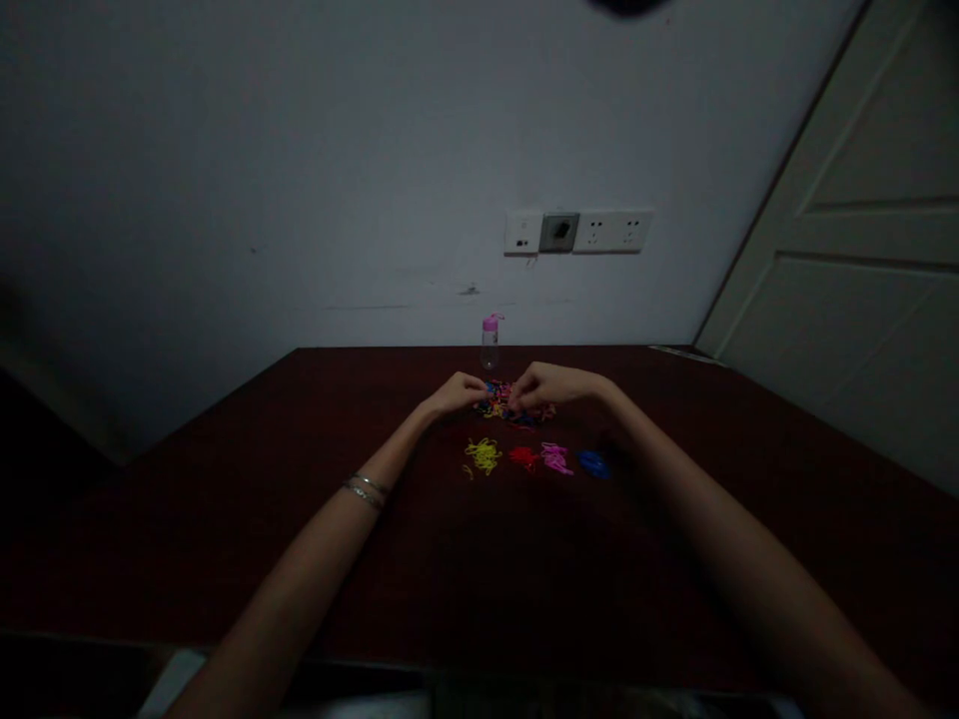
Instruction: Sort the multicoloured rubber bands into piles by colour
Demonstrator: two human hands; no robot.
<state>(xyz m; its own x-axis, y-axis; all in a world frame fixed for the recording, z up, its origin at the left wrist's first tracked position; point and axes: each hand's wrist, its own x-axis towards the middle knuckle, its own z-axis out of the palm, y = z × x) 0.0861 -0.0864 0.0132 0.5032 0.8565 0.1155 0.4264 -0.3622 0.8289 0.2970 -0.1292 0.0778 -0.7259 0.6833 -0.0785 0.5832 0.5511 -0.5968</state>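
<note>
A pile of small mixed-colour bands (495, 402) lies on the dark red table. At its left edge is my left hand (456, 392), fingers pinched together at the bands. My right hand (545, 384) reaches in from the right, its fingertips closed and pointing down into the pile. What either hand grips is too small to make out. Nearer to me lie separate heaps: yellow bands (483, 455), red bands (524, 457), pink bands (555, 458) and blue bands (594, 463).
Behind the pile, a clear bottle with a pink lid (489, 345) stands near the wall. Sockets (612, 231) are set in the wall above the table (247, 479). A pale door (861, 260) is at the right.
</note>
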